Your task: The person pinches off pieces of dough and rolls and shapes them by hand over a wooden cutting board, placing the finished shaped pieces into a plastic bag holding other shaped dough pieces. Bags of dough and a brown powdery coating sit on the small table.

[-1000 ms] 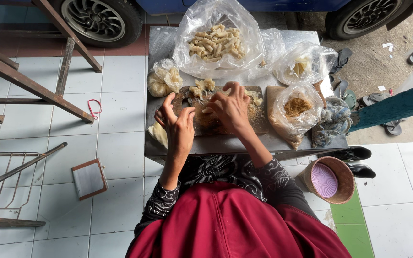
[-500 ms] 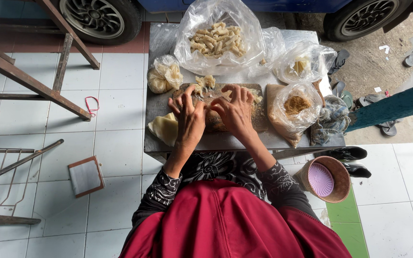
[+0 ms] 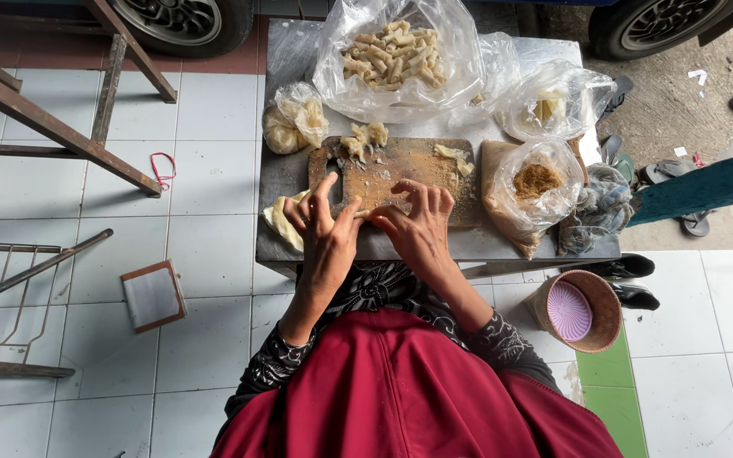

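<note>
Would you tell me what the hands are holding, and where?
Both hands pinch a small pale roll at its ends, pressed on the board.

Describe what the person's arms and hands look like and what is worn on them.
Both hands, left hand and right hand, are bare, without gloves. The left hand seems to carry a ring on one finger. Dark patterned sleeves with pale swirling print cover the upper arms to about the elbows, leaving the forearms bare.
</note>
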The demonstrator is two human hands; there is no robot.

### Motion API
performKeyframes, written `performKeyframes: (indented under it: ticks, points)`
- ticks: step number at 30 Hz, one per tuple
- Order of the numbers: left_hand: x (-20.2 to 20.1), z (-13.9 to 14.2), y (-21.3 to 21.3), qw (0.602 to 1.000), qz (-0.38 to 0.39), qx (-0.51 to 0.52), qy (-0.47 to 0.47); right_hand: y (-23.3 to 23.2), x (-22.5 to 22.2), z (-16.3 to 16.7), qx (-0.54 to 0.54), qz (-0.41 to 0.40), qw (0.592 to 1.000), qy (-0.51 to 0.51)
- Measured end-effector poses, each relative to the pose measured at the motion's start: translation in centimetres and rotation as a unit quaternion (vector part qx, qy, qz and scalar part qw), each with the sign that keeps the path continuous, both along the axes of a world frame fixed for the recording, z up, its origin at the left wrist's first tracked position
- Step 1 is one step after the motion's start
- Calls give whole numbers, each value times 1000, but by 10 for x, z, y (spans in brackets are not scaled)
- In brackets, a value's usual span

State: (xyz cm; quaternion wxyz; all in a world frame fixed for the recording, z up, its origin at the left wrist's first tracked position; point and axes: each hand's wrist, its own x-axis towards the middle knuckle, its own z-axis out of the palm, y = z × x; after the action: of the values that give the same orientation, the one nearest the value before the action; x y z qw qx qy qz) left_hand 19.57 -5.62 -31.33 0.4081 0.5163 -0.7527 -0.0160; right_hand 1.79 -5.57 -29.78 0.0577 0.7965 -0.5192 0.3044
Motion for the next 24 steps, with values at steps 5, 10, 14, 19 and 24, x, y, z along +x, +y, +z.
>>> performKeyframes:
  ticks: [5, 10, 14, 19, 24]
  points:
    - [1, -1, 1, 999, 4, -4, -35, 4, -1, 0, -9, -8, 999, -33]
    - [1, -5, 1, 1000, -3, -4, -18, 6, 4, -4, -63, 2, 997, 36]
    - [0, -5, -1, 1000, 1, 9, -21, 5, 5, -6, -63, -6, 996, 61]
    - [-1, 1, 0, 1000, 9, -10, -10, -2, 4, -4, -42, 8, 999, 18]
    - [0, 3, 1, 999, -4, -12, -43, -1, 5, -5, -23, -4, 1000, -19]
